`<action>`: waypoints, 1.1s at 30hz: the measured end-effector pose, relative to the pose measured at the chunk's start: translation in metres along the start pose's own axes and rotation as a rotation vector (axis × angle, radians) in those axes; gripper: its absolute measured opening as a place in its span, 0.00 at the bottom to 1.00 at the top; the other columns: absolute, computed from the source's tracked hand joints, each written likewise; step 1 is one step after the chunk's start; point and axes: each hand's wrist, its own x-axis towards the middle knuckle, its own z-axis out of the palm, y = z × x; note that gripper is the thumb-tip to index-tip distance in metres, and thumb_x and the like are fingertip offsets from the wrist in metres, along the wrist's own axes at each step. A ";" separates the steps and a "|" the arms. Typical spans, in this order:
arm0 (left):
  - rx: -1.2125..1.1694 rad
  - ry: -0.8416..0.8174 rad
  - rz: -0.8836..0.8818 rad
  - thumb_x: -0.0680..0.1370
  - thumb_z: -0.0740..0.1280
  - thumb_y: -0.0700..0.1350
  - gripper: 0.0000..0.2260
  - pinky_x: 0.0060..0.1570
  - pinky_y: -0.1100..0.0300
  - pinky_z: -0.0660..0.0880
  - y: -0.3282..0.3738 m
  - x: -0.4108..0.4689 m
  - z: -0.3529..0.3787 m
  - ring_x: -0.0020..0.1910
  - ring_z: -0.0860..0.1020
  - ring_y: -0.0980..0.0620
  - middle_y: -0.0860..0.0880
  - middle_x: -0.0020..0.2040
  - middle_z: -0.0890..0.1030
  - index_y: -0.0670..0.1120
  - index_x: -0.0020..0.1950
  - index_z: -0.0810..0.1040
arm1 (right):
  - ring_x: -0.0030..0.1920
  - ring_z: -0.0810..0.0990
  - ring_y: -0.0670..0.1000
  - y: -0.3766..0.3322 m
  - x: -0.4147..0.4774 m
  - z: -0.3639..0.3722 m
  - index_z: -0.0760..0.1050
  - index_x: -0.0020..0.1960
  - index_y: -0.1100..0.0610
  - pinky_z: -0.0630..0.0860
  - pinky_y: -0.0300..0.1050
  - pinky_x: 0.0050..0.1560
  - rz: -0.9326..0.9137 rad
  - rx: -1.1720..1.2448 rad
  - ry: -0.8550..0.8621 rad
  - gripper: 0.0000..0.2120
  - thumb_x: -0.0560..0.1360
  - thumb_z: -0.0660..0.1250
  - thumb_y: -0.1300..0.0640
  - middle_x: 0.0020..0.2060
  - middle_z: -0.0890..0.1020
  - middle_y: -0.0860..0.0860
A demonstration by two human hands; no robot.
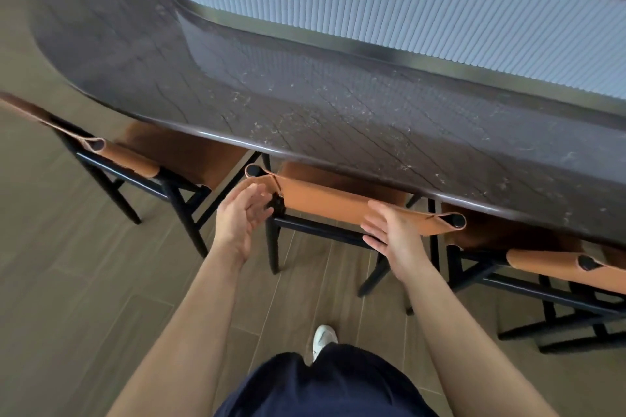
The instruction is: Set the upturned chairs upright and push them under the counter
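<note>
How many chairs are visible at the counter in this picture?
3. The left chair, the middle chair with the right hand on it, and the right chair, cut by the frame edge, stand at the counter. Others may lie outside the view.

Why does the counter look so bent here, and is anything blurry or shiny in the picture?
Head view: the wide-angle lens probably exaggerates the curve of the counter. Head view: its polished top mirrors the pale ribbed wall as a soft sheen. Head view: the left hand looks faintly smeared; the right hand, resting on the middle chair, is crisper.
</note>
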 end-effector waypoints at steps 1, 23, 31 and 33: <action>0.007 0.005 0.020 0.81 0.62 0.42 0.09 0.52 0.53 0.79 0.004 -0.004 -0.011 0.53 0.83 0.49 0.48 0.51 0.85 0.47 0.59 0.79 | 0.54 0.83 0.50 0.000 -0.007 0.012 0.79 0.60 0.50 0.80 0.44 0.47 -0.025 -0.011 -0.010 0.12 0.78 0.67 0.50 0.55 0.83 0.51; -0.016 0.188 0.130 0.83 0.54 0.56 0.19 0.56 0.52 0.76 0.091 -0.094 -0.320 0.54 0.82 0.48 0.46 0.53 0.84 0.46 0.59 0.79 | 0.54 0.83 0.47 0.097 -0.167 0.287 0.77 0.59 0.46 0.81 0.45 0.53 -0.067 -0.252 -0.386 0.09 0.81 0.63 0.49 0.52 0.84 0.46; -0.083 0.270 0.134 0.83 0.50 0.59 0.24 0.55 0.53 0.76 0.129 -0.056 -0.379 0.54 0.82 0.47 0.45 0.54 0.84 0.45 0.63 0.77 | 0.52 0.85 0.49 0.103 -0.147 0.383 0.77 0.59 0.47 0.82 0.49 0.53 -0.024 -0.277 -0.495 0.10 0.80 0.64 0.49 0.52 0.85 0.49; -0.104 0.300 0.145 0.83 0.51 0.58 0.23 0.56 0.52 0.76 0.143 -0.040 -0.392 0.54 0.82 0.46 0.44 0.54 0.84 0.44 0.63 0.77 | 0.51 0.85 0.49 0.105 -0.137 0.408 0.77 0.60 0.48 0.81 0.50 0.55 -0.008 -0.274 -0.524 0.10 0.80 0.64 0.49 0.51 0.86 0.49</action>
